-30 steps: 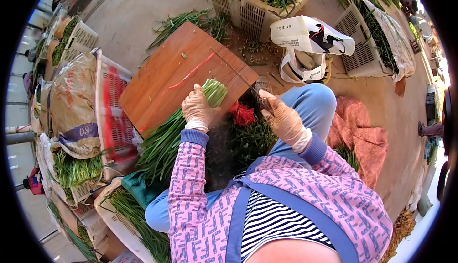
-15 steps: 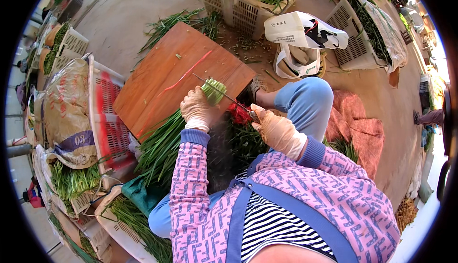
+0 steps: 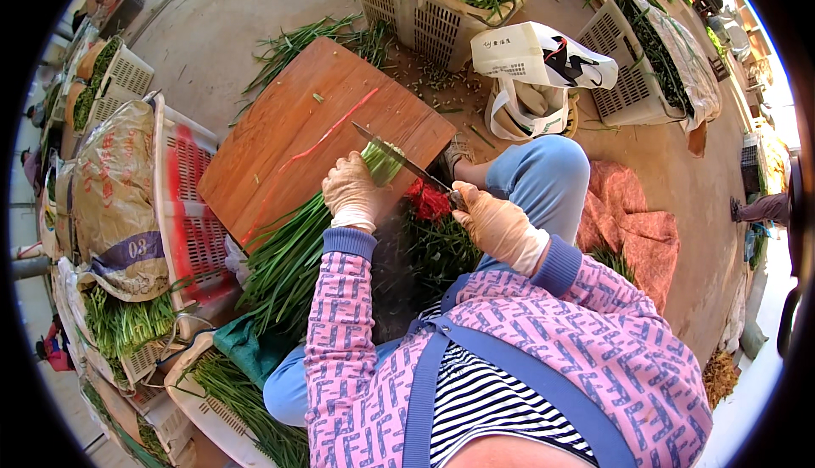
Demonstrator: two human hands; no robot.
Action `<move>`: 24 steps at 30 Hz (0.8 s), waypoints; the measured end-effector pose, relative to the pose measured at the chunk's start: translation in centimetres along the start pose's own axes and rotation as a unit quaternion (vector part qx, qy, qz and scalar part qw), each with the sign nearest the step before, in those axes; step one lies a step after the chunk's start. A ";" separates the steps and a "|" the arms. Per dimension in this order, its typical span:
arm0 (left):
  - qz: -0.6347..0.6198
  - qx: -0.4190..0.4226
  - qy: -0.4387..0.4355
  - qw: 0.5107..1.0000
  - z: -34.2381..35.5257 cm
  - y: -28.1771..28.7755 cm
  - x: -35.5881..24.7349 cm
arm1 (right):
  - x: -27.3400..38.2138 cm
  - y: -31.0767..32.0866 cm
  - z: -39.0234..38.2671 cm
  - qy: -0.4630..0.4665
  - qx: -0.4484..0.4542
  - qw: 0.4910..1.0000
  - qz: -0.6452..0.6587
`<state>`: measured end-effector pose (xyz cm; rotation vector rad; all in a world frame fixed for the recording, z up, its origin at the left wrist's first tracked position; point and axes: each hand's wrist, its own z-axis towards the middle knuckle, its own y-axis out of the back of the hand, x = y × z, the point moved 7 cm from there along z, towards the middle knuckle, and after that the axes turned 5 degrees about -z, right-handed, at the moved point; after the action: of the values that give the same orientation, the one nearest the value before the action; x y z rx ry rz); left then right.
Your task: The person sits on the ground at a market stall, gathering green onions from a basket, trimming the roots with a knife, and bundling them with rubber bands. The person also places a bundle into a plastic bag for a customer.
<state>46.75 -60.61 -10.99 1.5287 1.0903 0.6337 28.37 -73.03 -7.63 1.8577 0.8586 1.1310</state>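
Observation:
My gloved left hand [image 3: 350, 186] is closed round a bunch of long green leafy vegetables [image 3: 284, 256], its pale stem ends on the lower right part of a wooden board [image 3: 284, 124]. My gloved right hand [image 3: 492, 222] grips the handle of a long knife [image 3: 399, 155]; its blade lies diagonally across the stem ends, just beyond my left fingers. Whether it has cut into them I cannot tell. Red material [image 3: 427, 200] and more greens show beneath the knife. A thin red streak runs along the board.
A crate with a sack [image 3: 119, 205] is at left, more crates [image 3: 416, 22] behind and right [image 3: 624, 77]. Bags [image 3: 539, 56], loose greens [image 3: 280, 56] and reddish cloth [image 3: 628, 230] lie on the floor [image 3: 187, 43]. Another person's leg [image 3: 760, 209] shows far right.
My right hand and the knife have moved left and down since a second ago; the blade has come from beside the bunch to lie across its stem ends. My left hand stays on the bunch.

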 end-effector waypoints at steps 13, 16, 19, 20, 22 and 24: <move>0.007 -0.029 -0.037 0.999 0.2 -0.8 0.0 | 0.6 -3.3 6.4 -0.058 0.120 0.991 0.024; 0.018 -0.025 -0.032 0.999 0.4 -0.8 0.2 | -0.1 -2.6 5.4 -0.048 0.113 0.992 0.036; 0.025 -0.010 -0.038 0.999 0.1 -0.4 0.0 | -2.1 -1.1 5.8 -0.043 0.073 0.996 0.016; 0.029 0.004 -0.037 0.999 0.0 -0.3 0.2 | -3.3 -0.1 6.4 -0.079 0.041 0.995 0.032; 0.024 -0.003 -0.044 0.999 0.2 -0.4 0.3 | -4.7 2.5 7.7 -0.112 0.001 0.993 0.029; 0.010 -0.012 -0.042 0.999 0.2 -0.3 0.3 | -4.2 5.4 10.0 -0.072 -0.031 0.997 -0.021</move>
<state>46.95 -60.40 -11.42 1.5340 1.0022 0.5888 36.69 -81.81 -7.55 1.8363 0.7680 0.9747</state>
